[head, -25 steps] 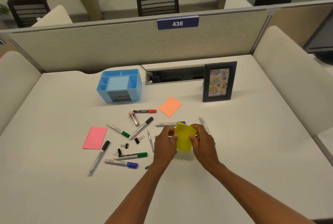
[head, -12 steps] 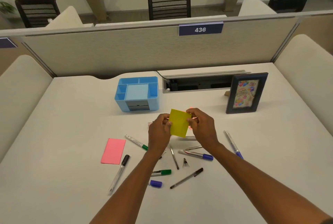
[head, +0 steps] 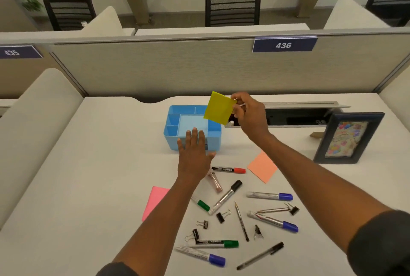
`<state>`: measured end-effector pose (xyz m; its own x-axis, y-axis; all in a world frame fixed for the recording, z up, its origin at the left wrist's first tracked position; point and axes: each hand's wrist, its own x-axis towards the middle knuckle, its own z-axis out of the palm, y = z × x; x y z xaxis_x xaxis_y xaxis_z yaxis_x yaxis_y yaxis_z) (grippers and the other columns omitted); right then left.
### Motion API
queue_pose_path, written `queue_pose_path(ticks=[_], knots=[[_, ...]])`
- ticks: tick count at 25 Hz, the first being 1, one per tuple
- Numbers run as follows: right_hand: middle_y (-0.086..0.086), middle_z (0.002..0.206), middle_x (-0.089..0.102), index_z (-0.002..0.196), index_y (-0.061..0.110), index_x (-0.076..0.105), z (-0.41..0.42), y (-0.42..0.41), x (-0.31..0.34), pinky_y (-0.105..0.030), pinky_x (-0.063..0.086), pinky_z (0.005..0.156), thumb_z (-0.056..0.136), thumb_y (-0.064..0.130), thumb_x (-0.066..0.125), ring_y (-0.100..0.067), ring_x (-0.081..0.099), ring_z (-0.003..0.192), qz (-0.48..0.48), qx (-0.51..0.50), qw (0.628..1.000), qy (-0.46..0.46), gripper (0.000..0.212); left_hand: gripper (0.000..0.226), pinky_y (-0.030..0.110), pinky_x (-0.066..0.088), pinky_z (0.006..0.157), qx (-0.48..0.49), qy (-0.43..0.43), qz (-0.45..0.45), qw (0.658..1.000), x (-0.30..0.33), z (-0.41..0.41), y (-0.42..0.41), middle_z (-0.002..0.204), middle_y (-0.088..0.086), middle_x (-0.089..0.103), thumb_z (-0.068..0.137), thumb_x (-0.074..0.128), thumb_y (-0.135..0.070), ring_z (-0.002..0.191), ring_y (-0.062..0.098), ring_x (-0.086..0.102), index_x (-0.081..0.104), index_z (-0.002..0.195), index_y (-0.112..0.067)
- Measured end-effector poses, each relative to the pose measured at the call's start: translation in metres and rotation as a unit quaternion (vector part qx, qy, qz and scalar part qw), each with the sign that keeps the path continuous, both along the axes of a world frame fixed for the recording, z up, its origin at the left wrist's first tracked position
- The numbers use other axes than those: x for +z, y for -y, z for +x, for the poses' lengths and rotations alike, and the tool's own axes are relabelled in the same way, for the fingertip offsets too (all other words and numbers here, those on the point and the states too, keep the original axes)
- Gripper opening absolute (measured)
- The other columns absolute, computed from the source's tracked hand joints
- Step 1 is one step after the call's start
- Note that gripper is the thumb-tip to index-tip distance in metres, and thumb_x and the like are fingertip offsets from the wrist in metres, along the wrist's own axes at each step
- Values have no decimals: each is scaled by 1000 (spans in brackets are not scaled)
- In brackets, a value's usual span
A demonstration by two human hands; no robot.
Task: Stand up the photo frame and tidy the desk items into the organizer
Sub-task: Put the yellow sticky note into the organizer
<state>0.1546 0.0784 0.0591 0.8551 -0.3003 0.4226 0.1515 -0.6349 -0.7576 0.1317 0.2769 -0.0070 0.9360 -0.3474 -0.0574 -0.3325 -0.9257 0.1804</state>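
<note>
My right hand (head: 250, 116) pinches a yellow sticky-note pad (head: 219, 108) by its right edge and holds it tilted above the right side of the blue organizer (head: 172, 136). My left hand (head: 194, 156) is flat and open, fingers spread, against the organizer's front wall. The dark photo frame (head: 348, 138) stands upright at the right. Scattered on the desk in front lie an orange pad (head: 261, 167), a pink pad (head: 155, 200), several markers such as a red one (head: 228, 169), pens, and black binder clips (head: 221, 217).
A grey partition (head: 199, 69) labelled 436 backs the desk. An open cable tray (head: 295, 116) runs behind the organizer and frame. Cushioned dividers flank the desk at left (head: 33, 133) and right. Chairs and plants stand beyond the partition.
My left hand let go of the yellow pad and now rests open at the organizer's front. My right hand alone carried the pad up and forward over the organizer.
</note>
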Motion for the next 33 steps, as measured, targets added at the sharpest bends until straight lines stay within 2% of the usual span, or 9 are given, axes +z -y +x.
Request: queue_pose_path(ticks=[4, 9, 14, 20, 22, 24, 29, 33], knots=[[1, 91, 68, 103, 17, 63, 57, 0, 2, -31, 55, 71, 90, 9, 58, -14, 63, 80, -43, 15, 999, -5, 16, 86, 46, -7, 119, 5, 18, -25, 1000, -10, 0, 1, 162, 7, -7, 94, 47, -54, 148, 27, -10, -4, 154, -18], [-2, 84, 67, 93, 16, 62, 93, -4, -20, -30, 49, 68, 92, 15, 58, -19, 61, 75, -89, 24, 995, -41, 4, 96, 46, -7, 119, 0, 35, -27, 999, -19, 1, -1, 162, 7, -9, 90, 57, -50, 148, 26, -12, -7, 153, -18], [-2, 83, 66, 90, 16, 61, 104, -15, -51, -27, 48, 64, 94, 18, 56, -16, 60, 75, -103, 5, 990, -93, 7, 98, 46, -6, 119, 4, 34, -36, 999, -23, 2, 0, 161, 4, -13, 88, 59, -50, 147, 23, -16, -8, 154, -20], [-4, 92, 65, 89, 15, 64, 113, -25, -67, -32, 51, 72, 89, 18, 60, -17, 57, 86, -123, -35, 986, -111, 5, 99, 47, 4, 119, 5, 49, -58, 997, -30, 2, -2, 162, 5, -3, 84, 64, -50, 148, 25, -7, 1, 154, -20], [-3, 94, 64, 88, 16, 63, 111, -26, -72, -34, 52, 74, 87, 17, 62, -19, 58, 88, -116, -48, 984, -125, 2, 99, 48, 6, 119, 6, 53, -59, 997, -32, 3, -2, 162, 5, -1, 84, 64, -51, 148, 25, -5, 2, 154, -19], [-2, 95, 63, 89, 17, 60, 108, -26, -76, -31, 51, 74, 88, 18, 63, -17, 57, 89, -99, -59, 984, -139, 3, 98, 47, 5, 119, 6, 52, -57, 997, -33, 3, -2, 162, 5, -3, 84, 62, -52, 148, 24, -7, 1, 154, -20], [0, 90, 59, 90, 17, 55, 104, -25, -79, -25, 43, 67, 90, 21, 63, -15, 54, 83, -69, -75, 982, -160, 9, 98, 47, 4, 120, 4, 47, -61, 997, -32, 3, -3, 162, 4, -7, 86, 60, -51, 148, 23, -11, -3, 154, -21], [2, 96, 59, 98, 18, 55, 102, -20, -80, -25, 45, 72, 91, 26, 63, -13, 54, 88, -46, -64, 981, -176, 14, 97, 48, 7, 120, 7, 44, -61, 997, -30, 2, -2, 162, 5, -5, 87, 60, -51, 148, 25, -9, -4, 153, -21]])
